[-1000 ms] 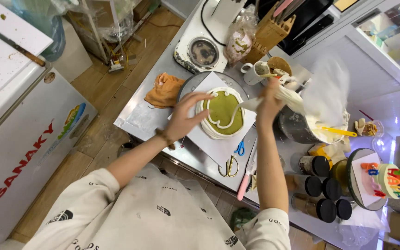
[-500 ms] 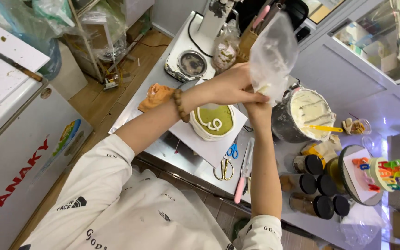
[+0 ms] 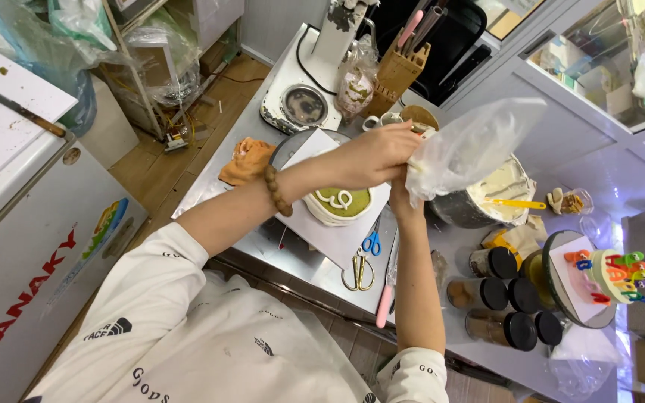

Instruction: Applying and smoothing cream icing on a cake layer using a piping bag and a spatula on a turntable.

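Both my hands are raised above the counter and grip a clear plastic piping bag with white cream in it. My left hand pinches the bag's twisted neck from the left. My right hand holds it from underneath, partly hidden behind the left. Below them sits a small round cake with a green top, white rim and white squiggles, on a white square board over a turntable. My left wrist wears a wooden bead bracelet.
A metal bowl of cream with a yellow spatula stands right of the cake. Blue scissors, gold scissors and a pink-handled knife lie at the counter's front edge. Black-lidded jars, a decorated cake, an orange cloth, a knife block.
The piping bag has tipped to the right and both hands have shifted slightly right above the cake. A second earlier my left hand rested on the cake board; it now grips the bag.
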